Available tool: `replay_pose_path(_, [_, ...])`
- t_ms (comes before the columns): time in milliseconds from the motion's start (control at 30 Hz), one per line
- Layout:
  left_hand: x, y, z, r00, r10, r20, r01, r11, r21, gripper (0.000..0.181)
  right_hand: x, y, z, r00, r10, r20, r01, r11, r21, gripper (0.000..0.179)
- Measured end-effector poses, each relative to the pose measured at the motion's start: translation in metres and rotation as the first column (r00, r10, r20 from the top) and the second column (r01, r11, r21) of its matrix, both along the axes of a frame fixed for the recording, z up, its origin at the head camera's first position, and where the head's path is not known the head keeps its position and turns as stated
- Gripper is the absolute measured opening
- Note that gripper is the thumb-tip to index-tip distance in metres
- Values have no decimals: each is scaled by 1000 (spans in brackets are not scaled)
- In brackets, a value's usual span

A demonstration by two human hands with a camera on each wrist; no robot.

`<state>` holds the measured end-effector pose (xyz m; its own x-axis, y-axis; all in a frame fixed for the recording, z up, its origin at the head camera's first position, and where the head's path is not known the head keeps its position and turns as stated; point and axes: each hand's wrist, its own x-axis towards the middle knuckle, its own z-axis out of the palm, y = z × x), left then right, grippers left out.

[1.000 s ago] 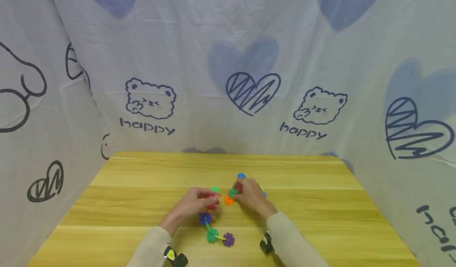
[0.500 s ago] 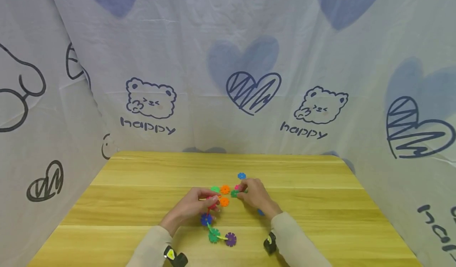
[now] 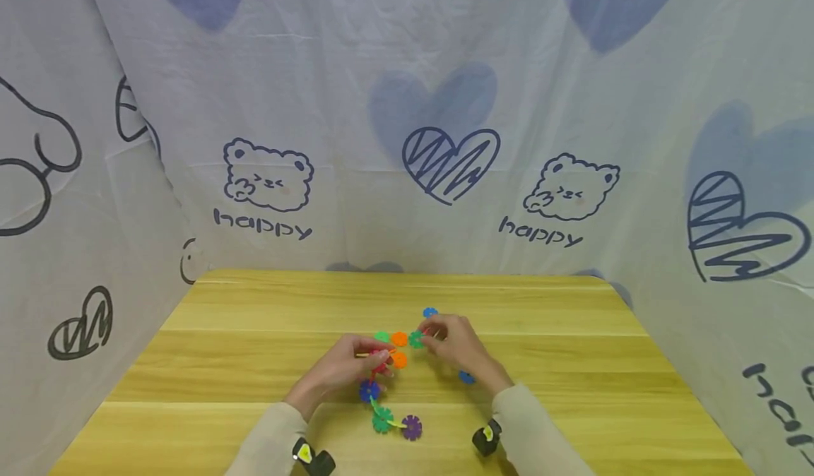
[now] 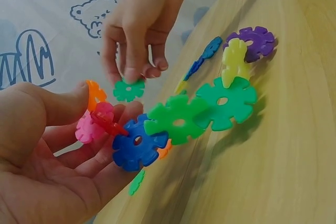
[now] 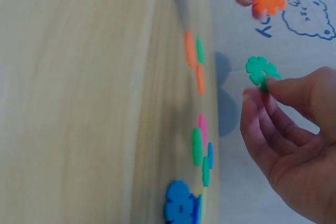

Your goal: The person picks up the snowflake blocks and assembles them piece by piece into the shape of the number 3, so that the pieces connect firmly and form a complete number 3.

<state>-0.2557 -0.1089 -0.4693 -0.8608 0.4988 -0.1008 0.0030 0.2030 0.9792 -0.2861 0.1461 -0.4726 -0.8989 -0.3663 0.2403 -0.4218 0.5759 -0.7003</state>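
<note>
My left hand (image 3: 346, 364) holds a chain of interlocked flower-shaped plastic discs, its thumb pressing an orange disc (image 4: 96, 95) at the near end. From there the chain runs through a pink disc (image 4: 94, 124), a red one seen edge-on, a blue disc (image 4: 139, 142), a green disc (image 4: 178, 120), a blue-green disc (image 4: 226, 103) and a yellow disc (image 4: 236, 62) to a purple disc (image 4: 252, 43). To its right, my right hand (image 3: 459, 342) pinches a single green disc (image 5: 261, 71) between thumb and fingertips, apart from the chain and above the table.
Loose discs lie on the wooden table (image 3: 267, 306): two orange discs (image 3: 398, 339), a light green disc (image 3: 381, 337), a blue disc (image 3: 430, 312) and another blue disc (image 3: 467, 377) by the right wrist. More lie partly behind the right hand. A printed cloth (image 3: 356, 200) encloses the table.
My right hand has shifted slightly right and lifted the green disc a little. Orange discs between the hands now show more fully. My left hand has stayed nearly still with the chain.
</note>
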Motion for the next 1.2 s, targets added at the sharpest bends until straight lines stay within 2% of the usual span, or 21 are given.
replay_pose_path(133, [-1, 1, 0, 1000, 15, 0, -15, 1000, -1, 43, 5, -2, 6, 996, 58, 69, -53, 996, -72, 9])
replay_pose_path(267, [-1, 1, 1, 1000, 16, 9, -16, 1000, 2, 44, 11, -7, 14, 983, 98, 155, -77, 988, -134, 12])
replay_pose_path(367, [0, 1, 1, 1000, 11, 12, -11, 1000, 7, 44, 14, -10, 17, 974, 129, 187, -98, 981, -166, 14])
replay_pose_path(867, [-1, 4, 0, 1000, 7, -12, -7, 1000, -28, 38, 18, -19, 16, 972, 161, 173, -130, 975, -178, 14])
replay_pose_path(1200, [0, 8, 2, 999, 39, 29, -40, 999, 29, 29, 21, -24, 21, 973, 129, 192, -88, 975, -206, 11])
